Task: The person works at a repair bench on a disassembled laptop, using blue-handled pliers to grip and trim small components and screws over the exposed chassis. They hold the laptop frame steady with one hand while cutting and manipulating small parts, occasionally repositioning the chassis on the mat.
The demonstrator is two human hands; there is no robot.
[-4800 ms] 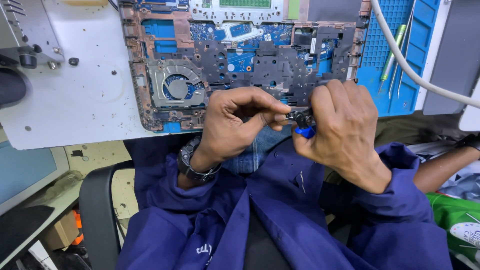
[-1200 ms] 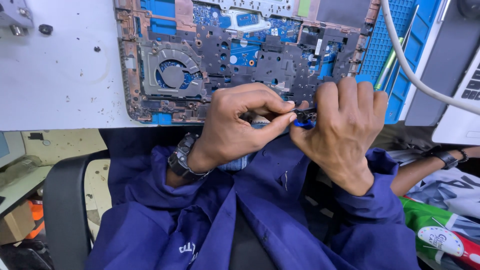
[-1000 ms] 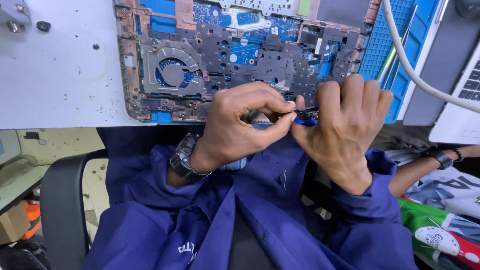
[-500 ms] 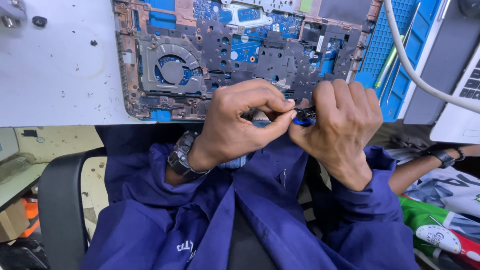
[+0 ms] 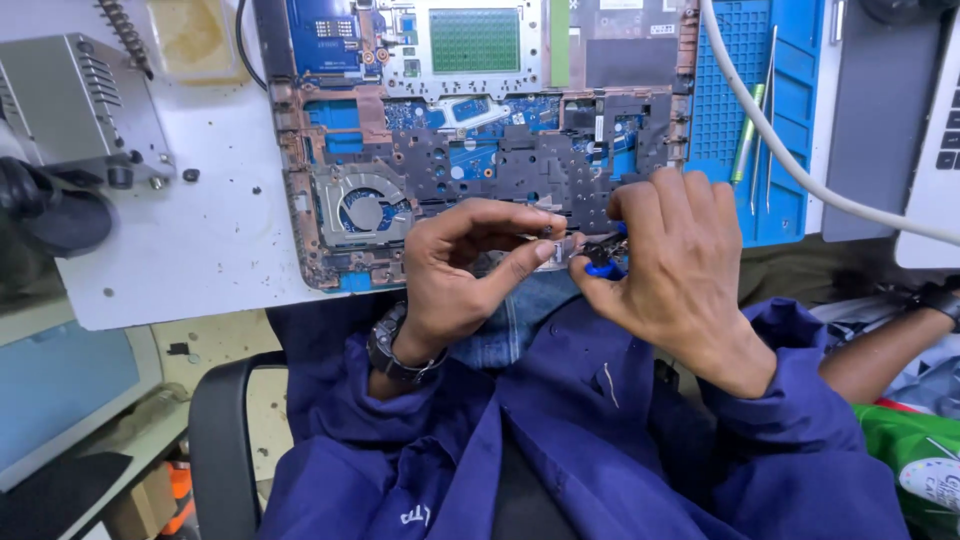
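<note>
Small flat part (image 5: 560, 243), pale/clear, sits at near edge of open laptop (image 5: 480, 150), just over the lap. L hand (image 5: 465, 275) pinches it between thumb and forefinger, other fingers curled. R hand (image 5: 680, 265) meets it from the right, clenched round a small tool (image 5: 603, 262) w/ blue handle and dark tip; tip touches or nearly touches the part, can't tell which. Both hands close together, fingertips almost meeting. Watch (image 5: 395, 350) on L wrist. Blue work jacket (image 5: 560, 440) sleeves on both arms.

Laptop lies open-bottomed on white bench (image 5: 210, 260): round fan (image 5: 365, 212) at its near-left corner, dark board w/ blue patches across the middle, green square panel farther back.

Right of laptop: blue mat (image 5: 775, 120) w/ a green-handled tool (image 5: 745, 140) and tweezers lying on it. White cable (image 5: 800, 170) runs diagonally over mat. Grey closed laptop beyond that, far right.

Far left: grey metal box (image 5: 80, 110) on bench, dark round object below it. Black chair (image 5: 225, 440) arm at lower left. Another person's forearm (image 5: 880, 350) w/ dark wristband at right edge.
</note>
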